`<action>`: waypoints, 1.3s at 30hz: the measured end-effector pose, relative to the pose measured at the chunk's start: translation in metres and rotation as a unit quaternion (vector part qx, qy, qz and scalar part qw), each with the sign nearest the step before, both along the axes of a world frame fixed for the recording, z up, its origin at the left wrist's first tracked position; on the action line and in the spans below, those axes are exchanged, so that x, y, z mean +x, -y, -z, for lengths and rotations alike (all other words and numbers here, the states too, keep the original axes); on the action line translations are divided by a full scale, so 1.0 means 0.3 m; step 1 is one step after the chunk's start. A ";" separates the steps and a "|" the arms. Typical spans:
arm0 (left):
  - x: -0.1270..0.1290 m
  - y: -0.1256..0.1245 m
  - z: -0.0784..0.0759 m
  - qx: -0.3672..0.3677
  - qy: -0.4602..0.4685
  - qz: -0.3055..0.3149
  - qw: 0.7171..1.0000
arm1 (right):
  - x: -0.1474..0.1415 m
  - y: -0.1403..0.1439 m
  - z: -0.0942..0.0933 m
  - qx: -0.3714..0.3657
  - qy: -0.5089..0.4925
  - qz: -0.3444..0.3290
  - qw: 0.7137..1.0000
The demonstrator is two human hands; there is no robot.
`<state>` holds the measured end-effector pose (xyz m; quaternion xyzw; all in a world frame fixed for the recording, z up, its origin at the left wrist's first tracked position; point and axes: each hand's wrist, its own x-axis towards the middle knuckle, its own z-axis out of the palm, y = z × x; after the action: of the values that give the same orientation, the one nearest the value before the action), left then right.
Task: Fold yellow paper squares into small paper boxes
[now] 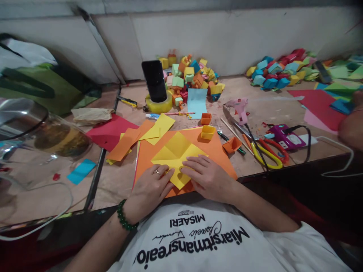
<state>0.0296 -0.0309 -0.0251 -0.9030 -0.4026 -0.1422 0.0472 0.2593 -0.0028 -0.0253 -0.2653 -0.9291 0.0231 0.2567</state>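
Observation:
A square of yellow paper (pixel 179 145), turned cornerwise and creased across its middle, lies on a stack topped by orange sheets (pixel 218 153). My left hand (pixel 151 185) has its bent fingers closed on the paper's near left edge. On the opposite side my right hand (pixel 211 177) holds the paper's near right edge, its fingers reaching across the surface. Both thumbs are near the closest corner, partly hidden. Beyond the right hand stand a small open yellow paper box (pixel 208 132) and an orange one (pixel 205 119). Another orange paper box (pixel 231 145) lies tilted on the right.
Scissors (pixel 266 156), a pink glue gun (pixel 240 110) and a purple device with cables (pixel 286 136) lie rightward. A phone (pixel 154 81) stands behind, beside piled paper boxes (pixel 184 77). Leftward are paper strips (pixel 124 143) and a glass jar (pixel 59 132). Another person's hand (pixel 351 128) shows far right.

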 end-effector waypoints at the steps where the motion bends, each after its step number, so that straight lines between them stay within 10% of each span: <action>1: 0.001 0.002 0.002 -0.006 0.002 -0.003 1.000 | -0.006 0.006 -0.001 -0.012 0.002 -0.008 1.000; 18: -0.061 0.024 0.020 -0.046 0.092 -0.001 0.995 | -0.036 -0.015 0.019 -0.262 -0.057 0.112 0.957; 39: -0.044 0.022 -0.017 0.034 0.002 -0.029 0.999 | -0.066 -0.035 0.020 -0.247 -0.036 0.212 0.945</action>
<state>0.0164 -0.0375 -0.0199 -0.8883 -0.4240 -0.1565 0.0814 0.2396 0.0076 -0.0313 -0.5099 -0.8069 0.2065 0.2153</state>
